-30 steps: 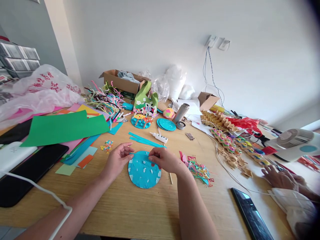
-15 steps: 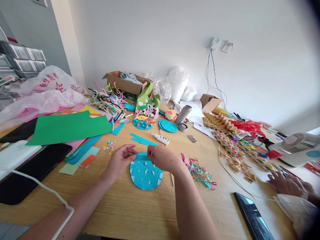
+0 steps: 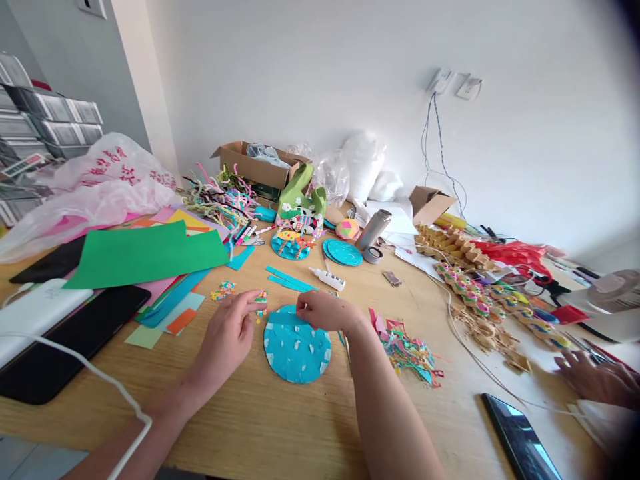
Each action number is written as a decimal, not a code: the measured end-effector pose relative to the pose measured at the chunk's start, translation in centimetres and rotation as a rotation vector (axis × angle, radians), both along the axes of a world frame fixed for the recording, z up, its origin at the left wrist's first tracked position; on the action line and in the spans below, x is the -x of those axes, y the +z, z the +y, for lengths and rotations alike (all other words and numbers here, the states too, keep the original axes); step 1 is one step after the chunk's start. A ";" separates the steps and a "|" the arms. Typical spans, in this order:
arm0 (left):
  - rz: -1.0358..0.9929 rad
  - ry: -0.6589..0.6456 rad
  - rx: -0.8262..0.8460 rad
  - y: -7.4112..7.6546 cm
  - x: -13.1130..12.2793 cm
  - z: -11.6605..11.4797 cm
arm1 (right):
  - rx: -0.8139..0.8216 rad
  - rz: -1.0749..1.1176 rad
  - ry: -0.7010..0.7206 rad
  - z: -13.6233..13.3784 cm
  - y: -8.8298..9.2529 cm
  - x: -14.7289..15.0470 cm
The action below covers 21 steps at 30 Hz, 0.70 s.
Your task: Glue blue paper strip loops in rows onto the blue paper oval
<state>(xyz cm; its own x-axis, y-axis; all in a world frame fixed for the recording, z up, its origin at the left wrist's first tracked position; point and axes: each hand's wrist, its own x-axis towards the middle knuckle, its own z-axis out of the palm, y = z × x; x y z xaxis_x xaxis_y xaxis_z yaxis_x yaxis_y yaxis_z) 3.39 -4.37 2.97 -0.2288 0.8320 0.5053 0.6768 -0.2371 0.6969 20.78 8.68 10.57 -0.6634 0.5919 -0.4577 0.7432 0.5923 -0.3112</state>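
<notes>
At the near edge of the wooden desk (image 3: 280, 427), toward its right, a dark phone (image 3: 523, 437) lies at a slant. A white cable (image 3: 125, 398) loops over the person's left forearm.

Inward from the middle of the near edge, a round blue disc (image 3: 297, 360) lies flat on the desk, dotted with small whitish bits, a blue strip (image 3: 283, 319) along its far rim. The right hand (image 3: 323, 312) is over that rim, fingers curled in close together, the tips at the strip; the view does not show whether they grip it. The left hand (image 3: 233, 327) is just beside the disc's left side, thumb and fingers parted with nothing visible between them, fingertips near small colourful paper bits (image 3: 262, 303). Whether they touch these cannot be told.

Toward the desk's left edge are a black tablet-like slab (image 3: 85, 353), a white device (image 3: 40, 317) and green paper sheets (image 3: 150, 253) over other colours. To the right of the disc lies a heap of paper scraps (image 3: 407, 353); at the right edge rests another person's hand (image 3: 595, 377).

Beyond the disc come narrow blue strips (image 3: 290, 280), a white glue bottle (image 3: 327, 279), overlapping blue discs (image 3: 343, 253) and a tilted metal flask (image 3: 375, 230). Near the far edge stand a green bag (image 3: 303, 200) and an open cardboard box (image 3: 250, 165).
</notes>
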 end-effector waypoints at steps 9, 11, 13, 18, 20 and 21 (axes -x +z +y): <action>0.370 -0.011 0.042 -1.6 -0.5 -0.8 | 0.029 -0.003 -0.005 0.5 -1.6 0.7; 0.376 -0.008 0.050 -1.8 -0.5 -0.7 | 0.027 -0.011 -0.009 0.5 -1.7 0.8; 0.375 -0.009 0.058 -2.0 -0.5 -0.7 | 0.031 -0.023 -0.010 0.5 -1.8 0.8; 0.377 -0.031 0.089 -2.2 -0.6 -0.7 | 0.040 -0.045 0.004 0.6 -2.1 0.9; 0.383 -0.029 0.099 -2.3 -0.6 -0.7 | 0.038 -0.047 0.007 0.7 -2.3 1.0; 0.386 -0.028 0.103 -2.3 -0.6 -0.7 | 0.036 -0.047 0.007 0.7 -2.3 1.0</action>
<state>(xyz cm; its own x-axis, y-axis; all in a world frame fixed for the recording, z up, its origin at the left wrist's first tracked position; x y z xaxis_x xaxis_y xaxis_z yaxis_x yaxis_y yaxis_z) 4.03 -5.08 0.71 -0.0145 0.8859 0.4636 0.8880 -0.2017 0.4132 19.81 9.38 8.24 -0.6444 0.5698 -0.5099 0.7536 0.5863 -0.2971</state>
